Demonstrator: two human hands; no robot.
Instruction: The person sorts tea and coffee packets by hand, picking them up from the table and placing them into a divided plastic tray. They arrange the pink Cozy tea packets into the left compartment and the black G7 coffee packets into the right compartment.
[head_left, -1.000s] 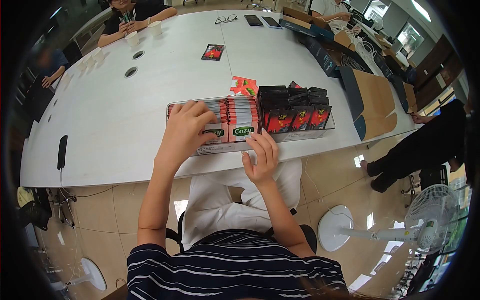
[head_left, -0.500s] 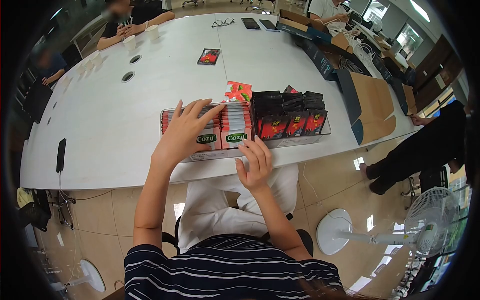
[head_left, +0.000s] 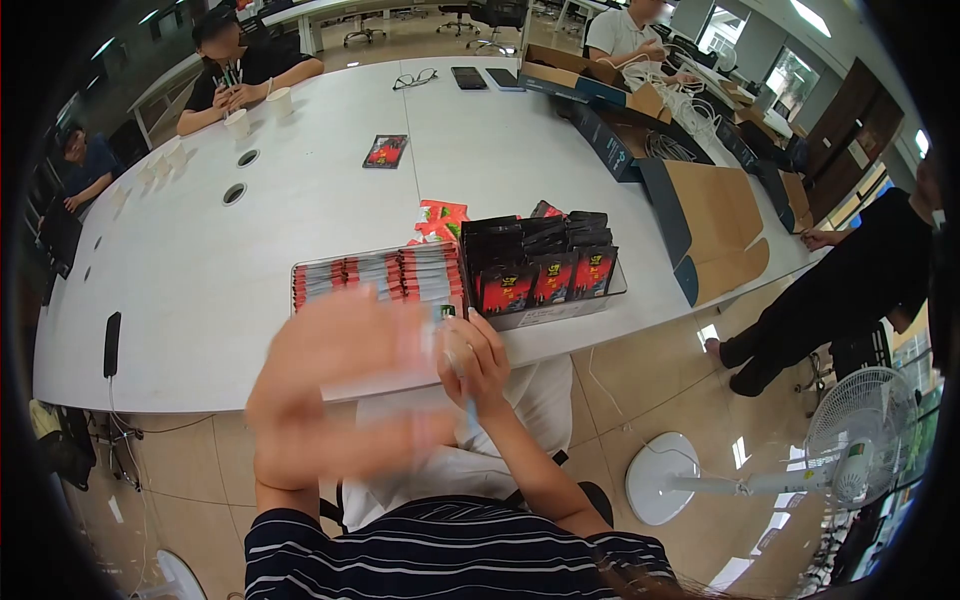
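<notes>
My left hand (head_left: 340, 375) is smeared by motion, raised in front of the tray's left half; whether its fingers hold anything cannot be made out. My right hand (head_left: 478, 365) is at the front of the tray, fingers loosely bent, fingertips near the right end of the sachet rows. The long clear tray (head_left: 560, 316) holds rows of red-and-white sachets (head_left: 425, 275) on the left, their fronts mostly hidden by my left hand. Black-and-red sachets (head_left: 553, 278) stand upright on the right. Behind the tray lie loose red sachets (head_left: 440, 218).
A black-and-red packet (head_left: 385, 151) lies farther back. Eyeglasses (head_left: 415, 79), phones (head_left: 468, 78) and paper cups (head_left: 280, 102) are on the white table (head_left: 200, 310). Open cardboard boxes (head_left: 710, 220) occupy the right side. Other people are around; a fan (head_left: 860, 430) stands right.
My left hand has lifted off the sachets and moved down toward me, blurring. My right hand has shifted slightly down and left in view, its fingers more bent. The camera view has shifted.
</notes>
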